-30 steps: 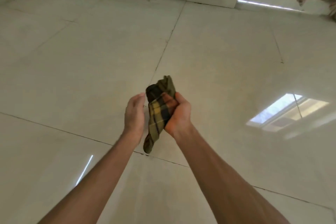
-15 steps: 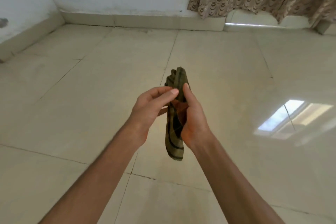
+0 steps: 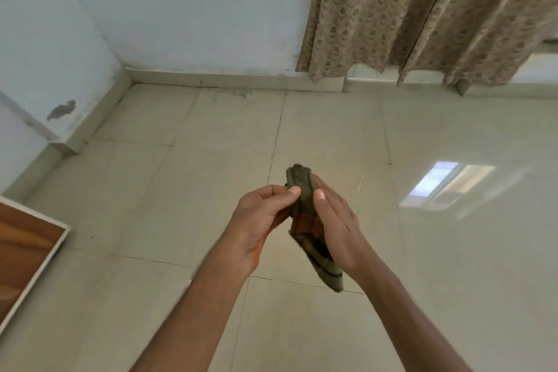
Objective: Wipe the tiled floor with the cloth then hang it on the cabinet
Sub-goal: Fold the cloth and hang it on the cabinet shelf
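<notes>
Left hand point(image 3: 259, 220): pinches the cloth's top.
Right hand point(image 3: 338, 229): thumb presses cloth against straight fingers.
Cloth point(image 3: 314, 246): one, held above tiled floor point(image 3: 181, 190); tail hung straight, now slants right.
Wooden panel point(image 3: 21, 251): one, newly visible.

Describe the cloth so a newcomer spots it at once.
Below the patterned curtain lies the tiled floor. Above it, mid-frame, the left hand and right hand hold the cloth: bunched, olive plaid with an orange band, the only dark fabric.
</notes>
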